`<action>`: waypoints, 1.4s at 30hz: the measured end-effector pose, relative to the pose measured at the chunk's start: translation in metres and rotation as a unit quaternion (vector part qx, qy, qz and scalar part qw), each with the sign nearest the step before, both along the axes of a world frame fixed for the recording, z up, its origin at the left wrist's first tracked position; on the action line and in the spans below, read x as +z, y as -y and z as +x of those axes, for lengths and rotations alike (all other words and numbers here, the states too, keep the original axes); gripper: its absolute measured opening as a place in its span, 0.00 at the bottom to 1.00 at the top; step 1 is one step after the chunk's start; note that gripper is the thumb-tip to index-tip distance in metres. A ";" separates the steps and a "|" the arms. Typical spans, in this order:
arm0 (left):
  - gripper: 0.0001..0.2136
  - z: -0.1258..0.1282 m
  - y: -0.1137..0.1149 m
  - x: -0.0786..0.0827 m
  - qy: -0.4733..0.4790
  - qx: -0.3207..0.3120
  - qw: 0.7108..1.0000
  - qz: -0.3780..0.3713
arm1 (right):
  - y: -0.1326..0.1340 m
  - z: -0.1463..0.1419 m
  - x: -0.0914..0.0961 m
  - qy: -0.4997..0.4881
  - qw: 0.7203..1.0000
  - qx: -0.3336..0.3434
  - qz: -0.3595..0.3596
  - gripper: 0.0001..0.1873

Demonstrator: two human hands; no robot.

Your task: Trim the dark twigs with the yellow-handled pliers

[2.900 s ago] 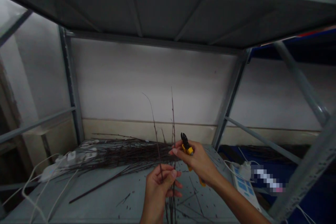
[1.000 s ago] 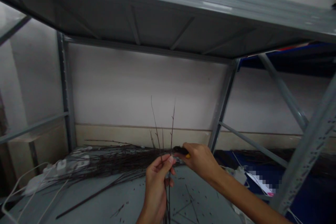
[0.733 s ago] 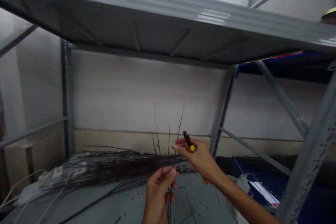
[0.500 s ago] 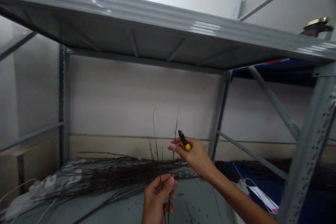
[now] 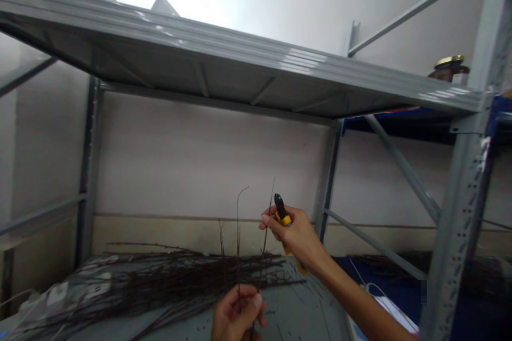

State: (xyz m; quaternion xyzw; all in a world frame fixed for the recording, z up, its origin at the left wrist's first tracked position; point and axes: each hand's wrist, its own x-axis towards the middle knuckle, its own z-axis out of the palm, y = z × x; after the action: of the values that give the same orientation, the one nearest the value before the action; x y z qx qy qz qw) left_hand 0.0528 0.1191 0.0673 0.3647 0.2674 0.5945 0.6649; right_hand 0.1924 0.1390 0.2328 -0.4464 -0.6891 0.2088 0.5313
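Low in the middle of the view, my left hand (image 5: 236, 311) is closed around the lower part of several thin dark twigs (image 5: 238, 245), which point upward. One of them curls over at its tip. My right hand (image 5: 300, 232), higher and to the right, pinches the rightmost twig (image 5: 263, 256) near its upper end between thumb and fingers. Tucked in that same hand is a pair of pliers (image 5: 280, 205) with black jaws and yellow handles; the jaws point up, apart from the twig. The lower ends of the twigs drop out of view.
Behind my hands a heap of dark branches (image 5: 180, 277) lies across the grey shelf surface (image 5: 304, 319), with small bits scattered on it. An upper metal shelf (image 5: 240, 45) spans overhead. White power strips (image 5: 60, 295) lie at left, a post (image 5: 460, 192) stands right, and a jar (image 5: 450, 69) sits above.
The camera view has tilted up and shifted slightly right. My right hand has moved higher along its twig relative to my left hand, still holding the pliers. My left hand keeps its hold.
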 end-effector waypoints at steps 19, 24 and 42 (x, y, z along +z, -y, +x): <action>0.21 -0.004 -0.009 0.042 -0.034 0.089 0.992 0.081 | 0.028 0.022 0.018 0.563 0.752 -0.268 0.215 0.18; 0.21 -0.002 -0.006 0.039 -0.041 0.091 0.993 0.069 | 0.032 0.020 0.029 0.629 0.690 -0.282 0.219 0.14; 0.20 -0.010 -0.005 0.044 -0.007 0.081 0.995 0.051 | 0.008 0.029 -0.008 0.502 0.823 -0.231 0.129 0.14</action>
State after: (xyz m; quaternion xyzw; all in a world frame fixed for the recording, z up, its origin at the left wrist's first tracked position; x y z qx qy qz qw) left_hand 0.0430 0.1242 0.1111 0.3795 0.2697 0.6570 0.5929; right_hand 0.2216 0.1305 0.2245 -0.5630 -0.7578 -0.2643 0.1973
